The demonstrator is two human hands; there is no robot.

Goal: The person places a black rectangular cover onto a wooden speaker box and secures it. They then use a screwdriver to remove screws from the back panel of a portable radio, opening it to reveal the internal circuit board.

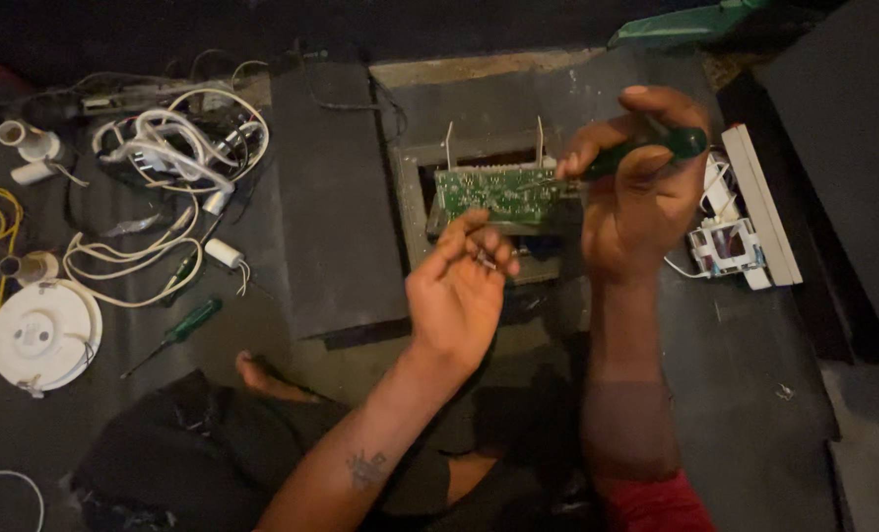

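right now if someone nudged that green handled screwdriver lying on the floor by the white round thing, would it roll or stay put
The spare screwdriver would probably roll a little: its green handle looks rounded and it lies loose on the flat dark floor. It looks stiff and light, so it should lift in one piece. The white cables lying close beside it might stop it.

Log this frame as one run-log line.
right hand: grips green-handled screwdriver, tip on green circuit board | left hand: fingers at board's lower edge | spare screwdriver on floor

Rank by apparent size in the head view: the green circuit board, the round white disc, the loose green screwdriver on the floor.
1. Green circuit board
2. Round white disc, nearly as large
3. Loose green screwdriver
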